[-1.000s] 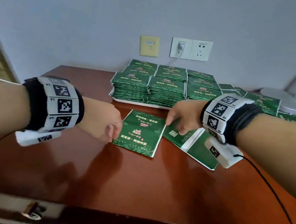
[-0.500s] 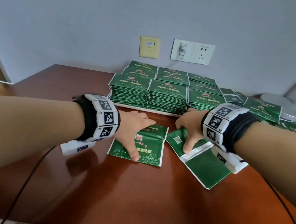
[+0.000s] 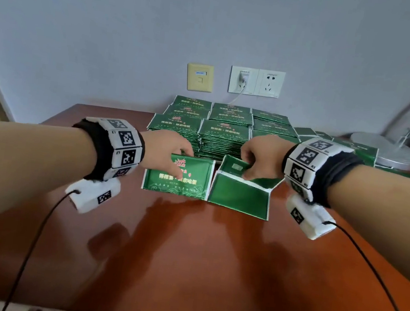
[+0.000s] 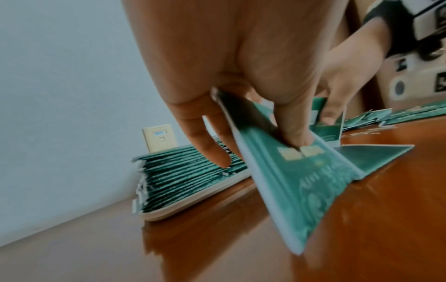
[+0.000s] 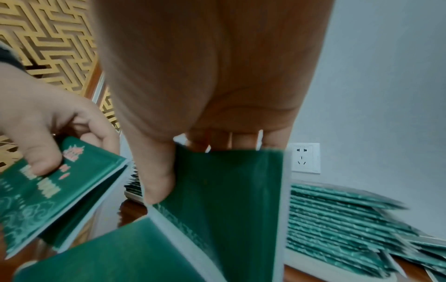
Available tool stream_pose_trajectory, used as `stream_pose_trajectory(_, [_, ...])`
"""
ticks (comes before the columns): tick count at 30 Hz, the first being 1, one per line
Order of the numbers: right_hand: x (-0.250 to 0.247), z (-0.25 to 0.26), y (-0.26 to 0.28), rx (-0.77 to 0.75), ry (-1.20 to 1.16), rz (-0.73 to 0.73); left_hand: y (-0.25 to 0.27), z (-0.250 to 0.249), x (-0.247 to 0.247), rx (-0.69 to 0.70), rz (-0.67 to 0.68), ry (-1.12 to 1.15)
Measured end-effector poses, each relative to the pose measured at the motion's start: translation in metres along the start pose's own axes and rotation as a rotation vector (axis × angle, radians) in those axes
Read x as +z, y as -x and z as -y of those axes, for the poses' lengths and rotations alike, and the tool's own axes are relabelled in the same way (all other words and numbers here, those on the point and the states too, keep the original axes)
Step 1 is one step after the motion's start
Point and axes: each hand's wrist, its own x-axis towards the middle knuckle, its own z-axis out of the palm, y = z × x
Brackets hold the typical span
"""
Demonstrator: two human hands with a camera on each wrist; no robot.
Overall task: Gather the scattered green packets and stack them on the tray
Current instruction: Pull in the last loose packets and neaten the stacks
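Observation:
My left hand (image 3: pixel 182 164) grips a printed green packet (image 3: pixel 177 181) by its far edge, thumb on top and fingers behind, and tilts it up off the table; the left wrist view shows this packet (image 4: pixel 289 183) standing on its near edge. My right hand (image 3: pixel 247 170) pinches a second green packet (image 3: pixel 234 165), also lifted (image 5: pixel 229 190). A third packet (image 3: pixel 240 197) lies flat just below it. Behind both hands the white tray (image 4: pixel 193 207) carries several tall stacks of green packets (image 3: pixel 223 134).
More green packets (image 3: pixel 355 150) lie scattered on the brown table (image 3: pixel 185 257) at the back right, beside a round grey lamp base (image 3: pixel 387 152). Wall sockets (image 3: pixel 256 81) sit above the tray. Cables trail from both wrist cameras toward the table's near edge.
Both hands lay flat on their packets half a second ago; now each has curled round a far edge and raised it. The right-hand packets have swung round square to me.

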Motion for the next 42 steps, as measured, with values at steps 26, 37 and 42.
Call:
stream_pose_trajectory(26, [0.033,0.029,-0.004,0.058,0.060,0.399,0.000,0.001,0.044,-0.198,0.299,-0.115])
stream_pose_trajectory(37, [0.003,-0.001,-0.003,0.081,-0.083,0.261,-0.016,-0.018,-0.005,-0.094,0.205,-0.078])
stream_pose_trajectory(42, [-0.031,-0.039,-0.017,0.135,-0.117,0.141,-0.048,-0.005,-0.050,-0.095,0.085,-0.102])
